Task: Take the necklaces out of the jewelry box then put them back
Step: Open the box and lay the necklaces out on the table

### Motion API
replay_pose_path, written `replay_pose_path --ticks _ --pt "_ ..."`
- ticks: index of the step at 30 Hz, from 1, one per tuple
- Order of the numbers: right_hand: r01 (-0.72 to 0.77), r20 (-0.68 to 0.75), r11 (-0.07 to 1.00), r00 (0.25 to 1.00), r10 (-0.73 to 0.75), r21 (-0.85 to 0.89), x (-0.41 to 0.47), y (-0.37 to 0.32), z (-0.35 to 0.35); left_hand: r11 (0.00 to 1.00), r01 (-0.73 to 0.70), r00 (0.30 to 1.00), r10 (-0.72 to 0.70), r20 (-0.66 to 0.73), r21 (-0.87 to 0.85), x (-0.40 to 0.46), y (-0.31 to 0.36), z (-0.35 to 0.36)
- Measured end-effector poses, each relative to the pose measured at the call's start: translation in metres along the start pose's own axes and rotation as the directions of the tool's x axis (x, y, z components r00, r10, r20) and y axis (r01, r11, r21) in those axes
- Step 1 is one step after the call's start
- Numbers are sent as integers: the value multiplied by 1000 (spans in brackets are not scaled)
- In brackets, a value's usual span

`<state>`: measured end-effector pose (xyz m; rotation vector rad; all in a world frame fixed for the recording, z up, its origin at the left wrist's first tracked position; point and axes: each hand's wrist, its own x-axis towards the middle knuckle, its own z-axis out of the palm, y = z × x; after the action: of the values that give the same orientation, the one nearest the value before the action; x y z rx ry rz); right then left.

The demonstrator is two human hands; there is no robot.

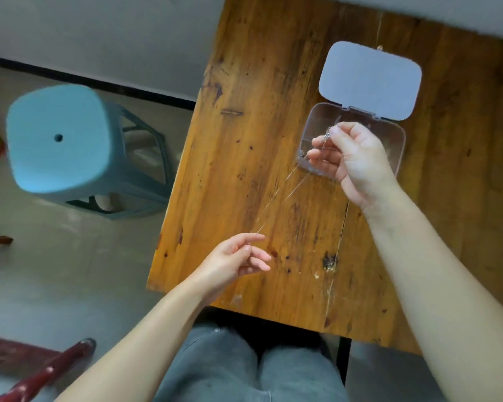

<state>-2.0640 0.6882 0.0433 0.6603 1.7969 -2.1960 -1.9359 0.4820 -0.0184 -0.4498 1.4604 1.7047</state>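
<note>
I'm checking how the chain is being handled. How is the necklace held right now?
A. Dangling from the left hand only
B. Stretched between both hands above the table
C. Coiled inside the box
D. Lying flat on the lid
B: the right hand pinches one end over the open box, and the necklace runs taut down to the left hand above the table.
</note>
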Motion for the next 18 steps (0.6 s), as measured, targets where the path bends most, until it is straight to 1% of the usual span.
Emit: replay_pose_path --ticks 3,5,6,8,10,11,12,13,14,16,18 --pt "-6 37 995 999 10 -104 3 13 21 1000 -20 984 15 -178 -23 -9 -20 -2" --pt "-9 78 981 997 24 -192 5 22 35 1000 -14 941 21 -339 23 -10 -30 -2" --pt "-18 92 976 995 39 -217 7 27 42 996 -12 907 48 -419 88 -10 -34 -2" --pt "-55 101 976 992 78 -209 11 34 54 973 -38 826 159 -541 227 -11 -40 -5" --pt "-115 85 988 989 124 -100 18 38 62 921 -98 734 322 -597 377 -15 -42 -9" --pt "-145 67 989 987 147 -27 22 38 65 861 -121 688 432 -583 495 -18 -43 -12" --pt "-168 48 985 985 167 33 26 39 66 765 -136 652 548 -524 630 -20 -44 -15" --pt "-184 31 981 983 183 64 30 40 67 646 -153 632 646 -429 748 -21 -46 -18" --pt "-193 22 980 981 192 57 35 42 67 529 -169 623 711 -326 831 -22 -48 -21" --pt "-191 36 979 980 194 -67 43 45 68 350 -168 622 763 -177 921 -21 -54 -27" --pt "-165 72 954 979 188 -252 48 50 70 228 -155 619 781 -86 961 -16 -60 -32"
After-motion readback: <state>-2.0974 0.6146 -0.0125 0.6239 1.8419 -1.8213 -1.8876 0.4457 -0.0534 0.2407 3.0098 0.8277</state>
